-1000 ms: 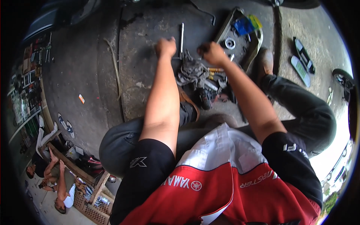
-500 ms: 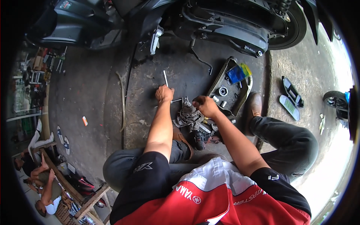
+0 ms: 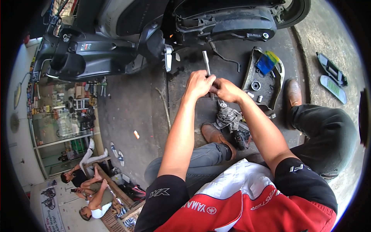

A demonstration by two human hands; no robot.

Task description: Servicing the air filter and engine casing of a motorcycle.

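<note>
Gripping a long metal socket wrench [image 3: 207, 66] with both hands, the person sits on the oil-stained concrete floor [image 3: 131, 104] beside a dark scooter [image 3: 127, 34]. The left hand [image 3: 199, 83] is closed in a fist around the lower part of the shaft, and the right hand [image 3: 225, 89] is curled shut just beside it, touching it, on what seems the same tool or a small part at its end; which one cannot be told. The bar stands nearly upright, its top end free and pointing toward the scooter's underside.

To do this step well, I judge that the two hands should work against each other close together, wrists straight, so the shaft does not slip or swing into the bodywork. A steady twist looks safer than a jerk, as any loosened piece would drop toward the grey rag [image 3: 228, 117] and the black power tool [image 3: 240, 138] lying below, between the person's brown shoes.

To the right lies a dark, curved plastic tray [image 3: 280, 73], probably a removed cover used as a parts dish. It holds a round black socket [image 3: 255, 85], a few small pale fasteners and a blue and yellow-green object [image 3: 268, 62] at its far end
</note>
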